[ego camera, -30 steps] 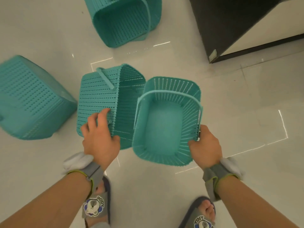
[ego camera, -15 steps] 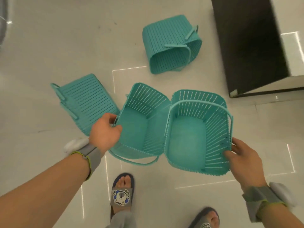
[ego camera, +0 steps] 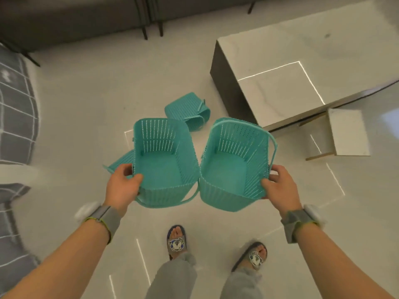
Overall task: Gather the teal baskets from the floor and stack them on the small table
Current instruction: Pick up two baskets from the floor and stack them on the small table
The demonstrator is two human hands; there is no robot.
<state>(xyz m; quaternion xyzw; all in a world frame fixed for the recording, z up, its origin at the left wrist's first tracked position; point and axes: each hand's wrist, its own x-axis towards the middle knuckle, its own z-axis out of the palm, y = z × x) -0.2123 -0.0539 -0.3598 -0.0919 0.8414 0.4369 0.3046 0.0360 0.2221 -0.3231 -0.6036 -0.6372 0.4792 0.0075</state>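
Note:
My left hand [ego camera: 123, 186] grips the near left rim of a teal basket [ego camera: 164, 167], held upright above the floor. My right hand [ego camera: 278, 186] grips the near right rim of a second teal basket [ego camera: 235, 167], also upright, its side touching the first. A third teal basket [ego camera: 187, 111] lies tipped over on the floor beyond them. A fourth teal basket [ego camera: 121, 161] lies on the floor, mostly hidden behind the left-hand one. The small white table [ego camera: 347, 134] stands at the right, beside a large marble-topped table [ego camera: 302, 67].
A grey sofa [ego camera: 75, 20] on thin dark legs runs along the far wall. A grey patterned rug [ego camera: 15, 117] covers the floor at the left. My slippered feet [ego camera: 177, 242] stand on glossy white tiles below the baskets.
Both baskets have risen from near the floor as I stood up. The view has pulled back, bringing the tables, sofa and rug into sight.

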